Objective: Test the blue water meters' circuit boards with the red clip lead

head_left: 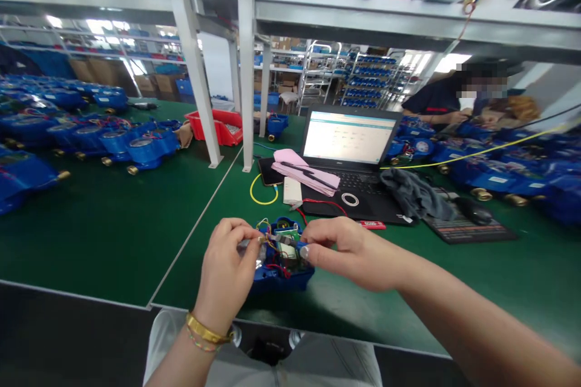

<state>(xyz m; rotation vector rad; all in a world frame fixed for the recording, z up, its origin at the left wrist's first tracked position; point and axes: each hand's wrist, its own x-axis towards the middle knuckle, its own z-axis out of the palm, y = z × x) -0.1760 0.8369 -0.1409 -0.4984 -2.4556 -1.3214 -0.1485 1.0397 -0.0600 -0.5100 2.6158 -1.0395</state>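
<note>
An open blue water meter point(281, 272) sits on the green table point(113, 236) near the front edge, with a green circuit board point(287, 236) and coloured wires showing inside. My left hand point(227, 269) pinches a small clear piece and wires at the meter's left side. My right hand point(349, 251) pinches a thin dark part over the board, fingertips almost touching the left hand's.
An open laptop point(347, 151) stands behind the meter, with a pink pouch point(304, 170), a phone point(269, 172), a yellow cable point(261, 193) and a grey cloth point(415, 193). Several blue meters point(136, 145) fill both sides. A red tray point(222, 127) and a person point(447, 103) are farther back.
</note>
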